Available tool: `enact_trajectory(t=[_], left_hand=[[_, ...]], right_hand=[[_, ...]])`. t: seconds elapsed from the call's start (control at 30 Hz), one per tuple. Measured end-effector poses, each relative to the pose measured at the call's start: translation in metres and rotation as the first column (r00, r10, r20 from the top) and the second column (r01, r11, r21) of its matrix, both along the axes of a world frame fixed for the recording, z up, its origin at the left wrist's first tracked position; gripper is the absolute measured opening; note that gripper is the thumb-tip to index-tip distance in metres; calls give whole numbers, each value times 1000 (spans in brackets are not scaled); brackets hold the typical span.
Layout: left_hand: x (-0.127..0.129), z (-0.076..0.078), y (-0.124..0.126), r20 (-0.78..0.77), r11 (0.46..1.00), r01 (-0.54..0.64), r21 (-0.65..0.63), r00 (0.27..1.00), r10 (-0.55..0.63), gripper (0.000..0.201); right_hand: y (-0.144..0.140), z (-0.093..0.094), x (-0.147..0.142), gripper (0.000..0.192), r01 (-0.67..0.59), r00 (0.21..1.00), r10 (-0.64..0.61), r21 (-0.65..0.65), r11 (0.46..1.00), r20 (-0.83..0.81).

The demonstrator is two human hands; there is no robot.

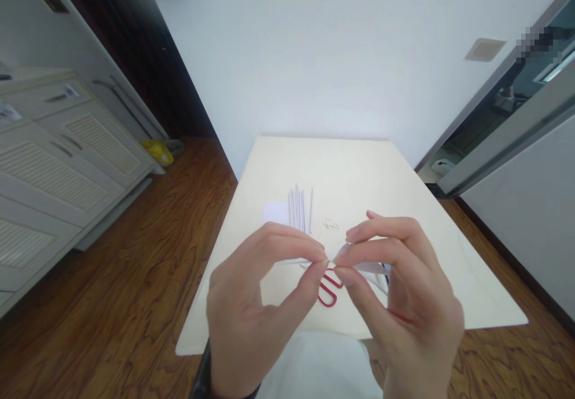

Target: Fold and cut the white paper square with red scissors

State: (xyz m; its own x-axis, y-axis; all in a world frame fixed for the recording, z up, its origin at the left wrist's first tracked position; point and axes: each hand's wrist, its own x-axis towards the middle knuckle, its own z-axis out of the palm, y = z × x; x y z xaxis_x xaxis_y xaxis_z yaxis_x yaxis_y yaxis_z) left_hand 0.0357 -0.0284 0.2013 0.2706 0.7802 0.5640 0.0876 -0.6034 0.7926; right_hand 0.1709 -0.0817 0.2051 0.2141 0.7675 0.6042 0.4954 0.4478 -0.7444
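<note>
Head view, centre-bottom of frame: left hand [251, 315] and right hand [404, 309] meet fingertip to fingertip above a pale cream table [449, 267] with a smooth matte top. Both hands pinch a small white piece [338, 251], thin and paper-like, between thumb and forefinger; its exact shape is hidden by the fingers. Just below the pinch, red scissors [329, 290] lie on the table, only the looped handles showing. Above the hands, at mid-frame, a fan of thin white strips [299, 207] lies flat, straight and narrow. Glossy wood-grain floor [135, 279] fills lower left; white louvred cabinets [58, 165] stand at left edge.
</note>
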Motion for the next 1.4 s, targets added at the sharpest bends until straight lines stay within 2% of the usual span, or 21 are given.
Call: enact_trajectory(t=[0.07, 0.13, 0.27, 0.47, 0.7, 0.93, 1.07, 1.4], left_hand=[[-6, 1, 4, -41, 990, 122, -66, 991, -124, 23], [-11, 2, 7, -61, 968, 215, -128, 973, -224, 20], [-15, 3, 12, -64, 944, 288, -159, 951, -301, 17], [-13, 2, 15, -59, 886, 429, -177, 894, -444, 16], [-12, 1, 13, -63, 881, 442, -170, 887, -457, 17], [-11, 2, 9, -70, 920, 364, -148, 924, -376, 17], [-9, 3, 6, -66, 932, 341, -121, 934, -350, 17], [-9, 4, 7, -34, 931, 358, -72, 932, -361, 24]], right_hand=[[0, 3, 9, 20, -47, 998, 45, -44, 998, -35], [2, 3, 16, 17, -36, 997, 33, -50, 998, -73], [3, -1, 23, 14, -29, 998, 27, -40, 999, -60], [-1, -1, 22, 8, -211, 976, 206, -67, 975, -73], [4, -4, 25, 7, -285, 954, 280, -32, 958, -111], [3, -4, 21, 10, -244, 961, 239, -21, 970, -141], [2, -5, 20, 18, -267, 954, 260, -24, 963, -148], [4, -8, 15, 12, -243, 958, 250, 64, 968, -139]])
